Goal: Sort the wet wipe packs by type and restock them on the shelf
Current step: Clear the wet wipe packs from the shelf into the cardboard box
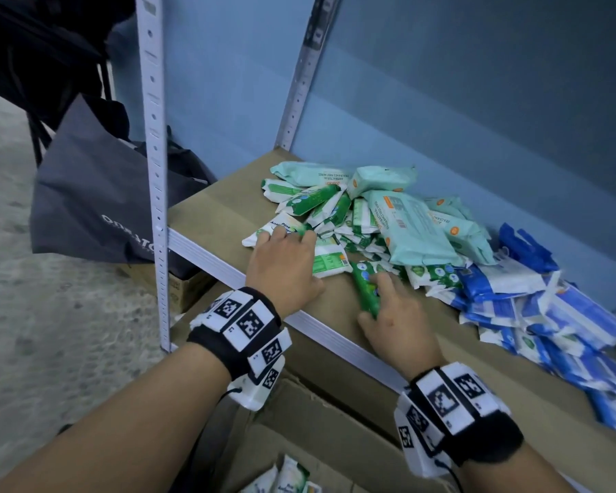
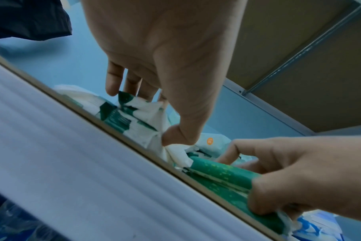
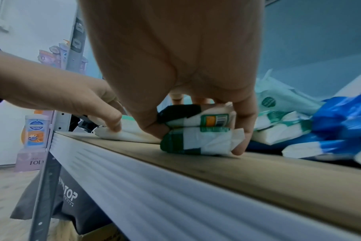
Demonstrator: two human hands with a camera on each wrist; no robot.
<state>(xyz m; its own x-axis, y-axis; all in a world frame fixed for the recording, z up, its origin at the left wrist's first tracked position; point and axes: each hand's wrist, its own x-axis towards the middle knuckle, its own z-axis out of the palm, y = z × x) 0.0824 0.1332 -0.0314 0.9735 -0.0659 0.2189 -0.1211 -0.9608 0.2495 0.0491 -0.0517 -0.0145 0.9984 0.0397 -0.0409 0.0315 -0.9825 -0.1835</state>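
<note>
Green wipe packs (image 3: 198, 141) lie pinched under left hand (image 1: 285, 268) and right hand (image 1: 395, 322).

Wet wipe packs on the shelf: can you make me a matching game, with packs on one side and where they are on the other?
Things
1. blue packs
2. mint packs
3. two green packs
4. green-and-white pack

Places
A. held by the right hand at the front edge of the shelf
B. back of the pile, by the wall
C. held by the left hand
D. right end of the shelf

Pairs: 1-D, 2-B, 3-A, 4-C.
</note>
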